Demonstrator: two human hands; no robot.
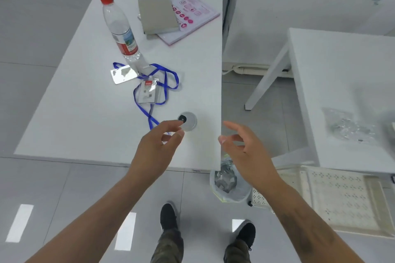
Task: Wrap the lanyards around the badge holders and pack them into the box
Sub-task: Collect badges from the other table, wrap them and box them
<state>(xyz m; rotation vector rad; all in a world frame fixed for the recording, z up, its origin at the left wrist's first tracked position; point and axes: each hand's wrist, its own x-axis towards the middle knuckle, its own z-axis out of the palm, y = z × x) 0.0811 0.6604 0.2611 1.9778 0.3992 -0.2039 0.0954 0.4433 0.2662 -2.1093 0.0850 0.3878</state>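
Both forearms reach in from the bottom edge above two black shoes [168, 215] on the grey floor. The left hand [158, 145] hangs over the near part of the white table [64, 113] with fingers loosely curled, holding nothing; its fingertips lie just beside a round grey cable port [189, 121]. The right hand [245, 149] is spread open past the table's right edge, over a lined waste bin [230, 183].

Beyond the left hand, a clear badge holder [148, 92] lies flat inside loops of blue lanyard [164, 83], whose tail runs to the left fingers. A second, shiny badge holder [123, 73] sits just behind, touching a water bottle [120, 30]. Farther back, a grey box [157, 14] rests on a pink-printed booklet [192, 17].
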